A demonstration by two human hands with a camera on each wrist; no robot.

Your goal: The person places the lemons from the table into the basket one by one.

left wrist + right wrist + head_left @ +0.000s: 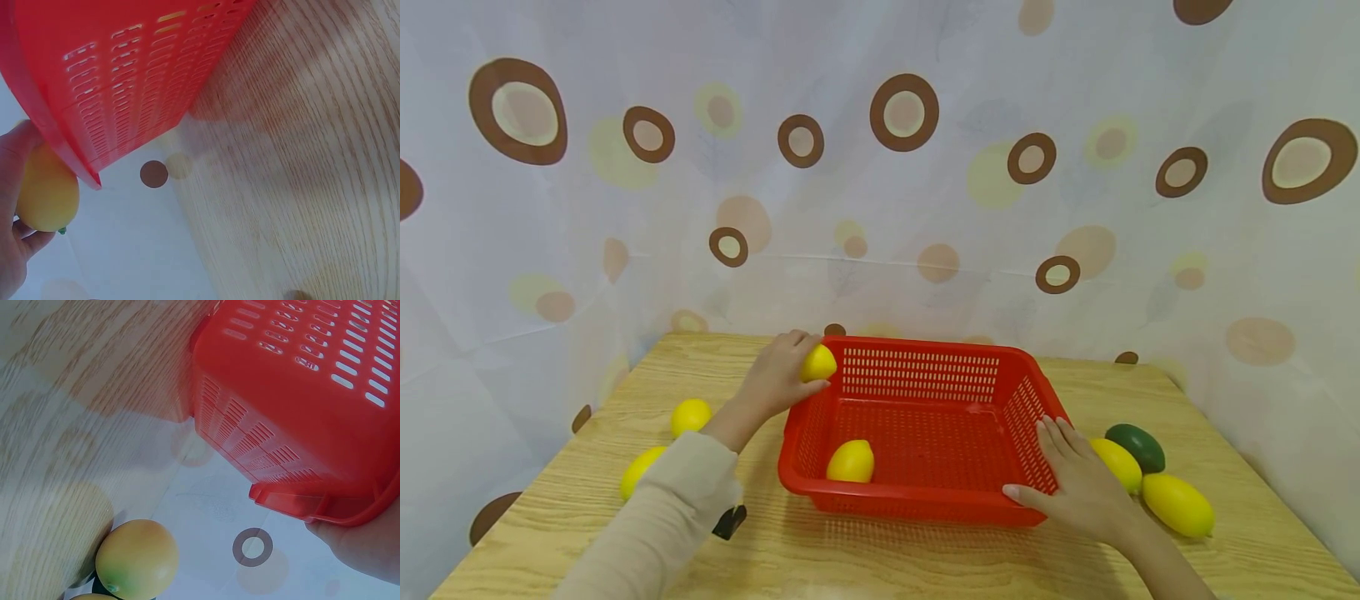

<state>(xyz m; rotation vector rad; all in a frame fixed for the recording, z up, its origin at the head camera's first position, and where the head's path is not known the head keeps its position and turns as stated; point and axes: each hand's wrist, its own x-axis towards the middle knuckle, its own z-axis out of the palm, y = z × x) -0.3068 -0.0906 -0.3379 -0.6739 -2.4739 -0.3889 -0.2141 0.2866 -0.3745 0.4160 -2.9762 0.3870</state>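
At a red basket (917,493), your left hand (778,372) gripped a likely light, firm lemon (820,363), best held round its middle; your right hand (1081,483) rested straight-fingered on the rim (1048,392).

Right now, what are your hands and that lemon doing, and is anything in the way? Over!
Left hand holding yellow lemon at far-left corner of red basket. Right hand on its right rim. Second lemon inside, front-left. Nothing seen blocking the opening.

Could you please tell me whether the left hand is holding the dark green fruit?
No, the left hand holds a yellow lemon, while the dark green fruit lies on the wooden table.
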